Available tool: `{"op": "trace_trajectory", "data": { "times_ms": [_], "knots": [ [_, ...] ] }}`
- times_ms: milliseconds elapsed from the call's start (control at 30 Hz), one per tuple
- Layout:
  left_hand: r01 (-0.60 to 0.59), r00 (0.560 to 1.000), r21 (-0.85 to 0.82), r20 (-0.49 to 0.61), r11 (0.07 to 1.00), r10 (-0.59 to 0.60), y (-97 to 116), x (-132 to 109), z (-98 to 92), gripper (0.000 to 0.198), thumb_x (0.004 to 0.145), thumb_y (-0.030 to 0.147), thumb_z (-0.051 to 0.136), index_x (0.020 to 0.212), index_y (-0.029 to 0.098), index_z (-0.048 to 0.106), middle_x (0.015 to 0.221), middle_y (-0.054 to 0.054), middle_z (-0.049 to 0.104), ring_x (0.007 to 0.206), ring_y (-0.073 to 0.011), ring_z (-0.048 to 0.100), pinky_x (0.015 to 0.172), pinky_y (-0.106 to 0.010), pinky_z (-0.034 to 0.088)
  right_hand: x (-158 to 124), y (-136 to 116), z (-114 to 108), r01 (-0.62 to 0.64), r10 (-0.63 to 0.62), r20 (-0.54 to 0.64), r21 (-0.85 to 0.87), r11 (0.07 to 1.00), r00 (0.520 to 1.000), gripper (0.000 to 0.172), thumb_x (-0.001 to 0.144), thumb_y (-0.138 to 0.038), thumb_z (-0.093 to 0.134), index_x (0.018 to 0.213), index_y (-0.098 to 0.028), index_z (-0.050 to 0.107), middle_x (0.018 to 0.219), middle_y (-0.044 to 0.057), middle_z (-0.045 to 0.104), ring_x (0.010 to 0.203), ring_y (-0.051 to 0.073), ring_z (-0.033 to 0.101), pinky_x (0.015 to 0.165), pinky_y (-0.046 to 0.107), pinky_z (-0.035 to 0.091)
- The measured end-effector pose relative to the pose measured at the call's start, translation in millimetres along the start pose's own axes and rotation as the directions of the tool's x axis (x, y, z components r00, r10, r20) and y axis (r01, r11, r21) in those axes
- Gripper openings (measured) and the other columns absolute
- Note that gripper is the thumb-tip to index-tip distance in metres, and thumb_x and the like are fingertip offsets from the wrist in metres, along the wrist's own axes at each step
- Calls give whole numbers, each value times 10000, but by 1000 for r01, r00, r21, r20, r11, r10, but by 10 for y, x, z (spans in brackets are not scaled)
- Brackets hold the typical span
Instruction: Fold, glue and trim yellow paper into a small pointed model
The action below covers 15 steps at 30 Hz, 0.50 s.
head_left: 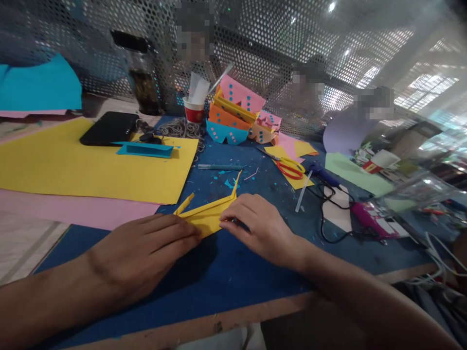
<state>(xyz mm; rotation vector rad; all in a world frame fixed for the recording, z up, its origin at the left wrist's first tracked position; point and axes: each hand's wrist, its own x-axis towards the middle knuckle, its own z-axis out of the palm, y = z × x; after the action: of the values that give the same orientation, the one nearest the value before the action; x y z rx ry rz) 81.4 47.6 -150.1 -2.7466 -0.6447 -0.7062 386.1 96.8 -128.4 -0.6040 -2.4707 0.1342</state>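
A folded piece of yellow paper (pixel 209 218) is between my hands, just above the blue tabletop, with narrow strips sticking up at both ends. My left hand (pixel 153 245) grips its left end, the fingers pressed together over it. At the right end, the thumb and fingers of my right hand (pixel 257 226) pinch the paper. Beyond it lie a blue pen-like tool (pixel 221 167) and small blue paper scraps (pixel 230 183). A folded blue paper strip (pixel 146 149) rests on a large yellow sheet (pixel 146 180) at the left.
Scissors (pixel 290 166) and a glue gun (pixel 323 174) with its dark cord lie at right. Decorated folded paper pieces (pixel 228 131), a red-and-white paper cup (pixel 194 112) and a jar (pixel 144 90) stand at the back. A black tablet-like device (pixel 109 128) lies left. Several people sit behind perforated metal.
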Motion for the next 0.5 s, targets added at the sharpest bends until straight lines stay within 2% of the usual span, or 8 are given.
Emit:
{"op": "trace_trajectory", "data": {
  "times_ms": [133,300,400,500],
  "knots": [
    [15,1000,-2,1,1000,-15,-10,11,5,435,1042,26,466,1276,184,796,1214,-68,899,1062,-208,828,981,-328,697,-13,-8,6,31,-29,84,-27,999,996,237,1242,-333,567,1164,-190,739,1112,75,843,1067,213,755,879,365,471],
    [82,995,-74,-42,994,-85,-16,38,-22,453,1025,38,472,1248,237,812,1130,-33,905,1053,-184,833,998,-292,692,5,-25,-11,101,-80,149,-135,986,986,311,1247,-387,554,1168,-175,767,1082,67,818,995,205,700,847,371,417],
    [126,989,-124,-65,984,-134,-13,17,-72,456,1021,37,507,1285,265,800,1168,-29,904,1085,-194,832,1036,-315,686,12,-38,-17,122,-92,168,-177,977,981,314,1243,-373,560,1144,-168,776,1057,61,795,960,207,670,834,379,398],
    [165,984,-152,-43,975,-173,-13,-21,-97,461,1027,33,521,1313,290,776,1204,-23,900,1117,-207,830,1038,-344,681,17,-48,-18,134,-98,178,-200,971,979,302,1239,-356,570,1129,-166,778,1041,56,779,947,205,656,830,380,391]
  ]
}}
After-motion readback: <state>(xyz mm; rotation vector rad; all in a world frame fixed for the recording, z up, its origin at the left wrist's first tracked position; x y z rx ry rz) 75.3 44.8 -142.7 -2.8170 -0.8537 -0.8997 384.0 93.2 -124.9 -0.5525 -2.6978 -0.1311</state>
